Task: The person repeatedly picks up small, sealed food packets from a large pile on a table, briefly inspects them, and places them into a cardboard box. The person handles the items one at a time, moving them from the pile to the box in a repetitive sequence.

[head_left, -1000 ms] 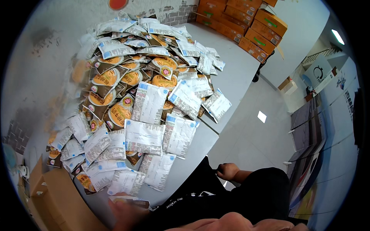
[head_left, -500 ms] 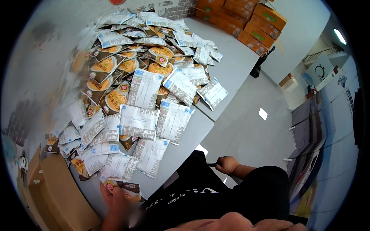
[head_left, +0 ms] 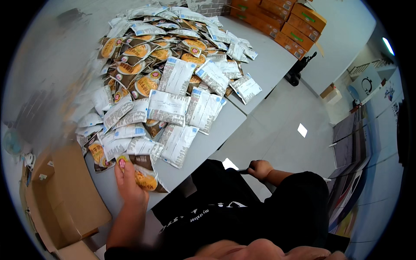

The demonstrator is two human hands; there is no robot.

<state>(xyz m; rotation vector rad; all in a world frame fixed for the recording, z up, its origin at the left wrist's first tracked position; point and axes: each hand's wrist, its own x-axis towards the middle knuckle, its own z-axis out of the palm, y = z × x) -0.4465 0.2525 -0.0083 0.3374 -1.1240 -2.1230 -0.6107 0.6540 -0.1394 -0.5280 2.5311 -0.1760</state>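
Holds a brown packet (head_left: 146, 177) at the bench's (head_left: 223, 128) near edge, printed face up, one corner about level with that edge; cannot tell whether resting or lifted. Pinched at one end only by the left hand (head_left: 132, 186), with the other end free to sag. Could twist or slip out of so one-sided a grip, then fall past the bench's edge to the floor (head_left: 277, 125).

Could also drag along the white packets (head_left: 175, 145) close by on the same side of the bench, if caught at an overlapping seam.

Across the rest of the bench, a pile (head_left: 141, 84), loose and uneven: likely to slide if pulled from low down. Most exposed there, a stray packet (head_left: 246, 89) by the bench's right edge.

At the bench's near left corner, an open carton (head_left: 82, 186), flap spread toward the bench: liable to snag or shift if knocked.

Off the bench's right side, the right hand (head_left: 261, 170), well apart from the left, curled around a dark bar (head_left: 242, 170) of unclear kind; too far away for a quick catch.

At the bench's far end, stacked boxes (head_left: 301, 32), perhaps unsteady if bumped.
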